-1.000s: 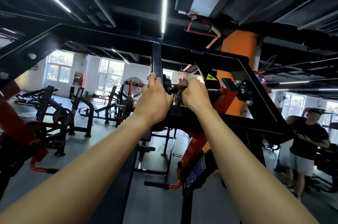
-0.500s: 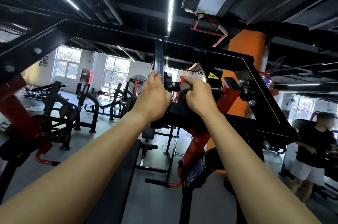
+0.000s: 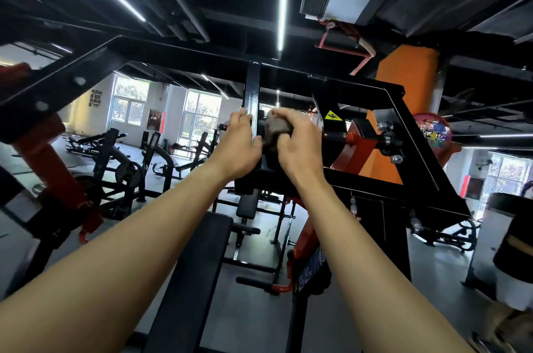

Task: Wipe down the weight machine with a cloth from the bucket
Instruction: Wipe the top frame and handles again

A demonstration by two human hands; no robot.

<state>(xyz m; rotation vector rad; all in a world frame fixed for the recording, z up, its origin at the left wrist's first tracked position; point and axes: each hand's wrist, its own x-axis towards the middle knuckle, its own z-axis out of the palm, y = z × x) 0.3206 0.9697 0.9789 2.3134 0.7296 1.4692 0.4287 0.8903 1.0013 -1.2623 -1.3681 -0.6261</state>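
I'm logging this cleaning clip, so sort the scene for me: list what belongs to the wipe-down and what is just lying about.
In the job:
cloth, gripped by the right hand
left hand, holding the black upright bar
weight machine frame

Just around:
orange pillar
background machines
bystander

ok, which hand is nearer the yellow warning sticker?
Right. The right hand, gripping the cloth, sits just left of and below the yellow sticker; the left hand holds the upright black bar further left.
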